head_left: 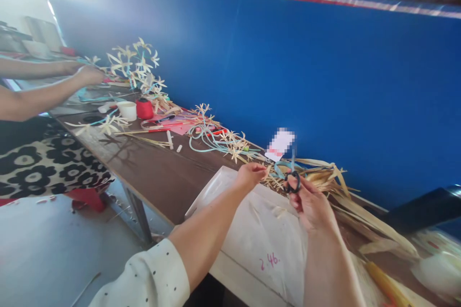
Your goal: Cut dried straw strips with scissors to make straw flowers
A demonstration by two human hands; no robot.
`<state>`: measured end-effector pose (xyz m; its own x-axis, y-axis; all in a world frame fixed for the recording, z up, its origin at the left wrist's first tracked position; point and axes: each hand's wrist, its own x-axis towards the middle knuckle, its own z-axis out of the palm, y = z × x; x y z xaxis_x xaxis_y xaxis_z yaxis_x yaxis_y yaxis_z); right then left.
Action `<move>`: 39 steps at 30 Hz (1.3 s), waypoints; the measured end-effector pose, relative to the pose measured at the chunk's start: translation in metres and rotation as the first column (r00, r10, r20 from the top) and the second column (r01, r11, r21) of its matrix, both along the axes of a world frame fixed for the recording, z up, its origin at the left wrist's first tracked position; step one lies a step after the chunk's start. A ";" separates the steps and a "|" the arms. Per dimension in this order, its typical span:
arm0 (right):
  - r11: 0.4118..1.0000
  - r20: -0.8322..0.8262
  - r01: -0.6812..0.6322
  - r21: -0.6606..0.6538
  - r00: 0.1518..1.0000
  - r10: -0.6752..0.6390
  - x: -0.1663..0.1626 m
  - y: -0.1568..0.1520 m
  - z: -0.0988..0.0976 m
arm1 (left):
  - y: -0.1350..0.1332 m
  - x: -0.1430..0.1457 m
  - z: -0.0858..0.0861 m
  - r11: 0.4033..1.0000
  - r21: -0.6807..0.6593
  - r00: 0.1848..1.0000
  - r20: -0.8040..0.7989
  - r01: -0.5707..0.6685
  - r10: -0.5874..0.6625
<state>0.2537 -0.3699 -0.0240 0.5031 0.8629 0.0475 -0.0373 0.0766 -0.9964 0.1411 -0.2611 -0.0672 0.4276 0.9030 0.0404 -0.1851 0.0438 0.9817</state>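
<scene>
My right hand (311,204) is closed round the black handles of small scissors (292,178), whose blades point up toward a white card. My left hand (251,174) is pinched on a thin pale strip of dried leaf (271,173) just left of the scissors. Both hands hover over a white sheet (264,244) with pink writing, lying on the brown table (158,172). A heap of dried corn husks (334,177) and a light blue strip lie right behind the hands.
Straw flowers (135,64), blue strips, a red pot (144,109) and a white cup (127,110) are strewn along the table to the left. Another person's arms (46,86) work at the far left end. A blue wall runs behind the table.
</scene>
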 end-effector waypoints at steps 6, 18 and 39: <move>0.999 -0.009 -0.044 -0.027 0.999 0.044 0.001 0.001 -0.035 | 0.001 -0.001 0.005 0.999 0.011 0.999 0.038 -0.037 0.037; 0.968 0.095 -0.165 -0.190 0.978 0.186 0.002 -0.006 -0.035 | -0.002 -0.008 0.007 0.999 0.028 0.993 0.117 0.030 -0.033; 0.976 0.031 -0.106 -0.193 0.993 0.114 0.006 -0.004 -0.040 | 0.004 -0.004 0.000 1.000 0.017 0.998 0.066 0.018 -0.019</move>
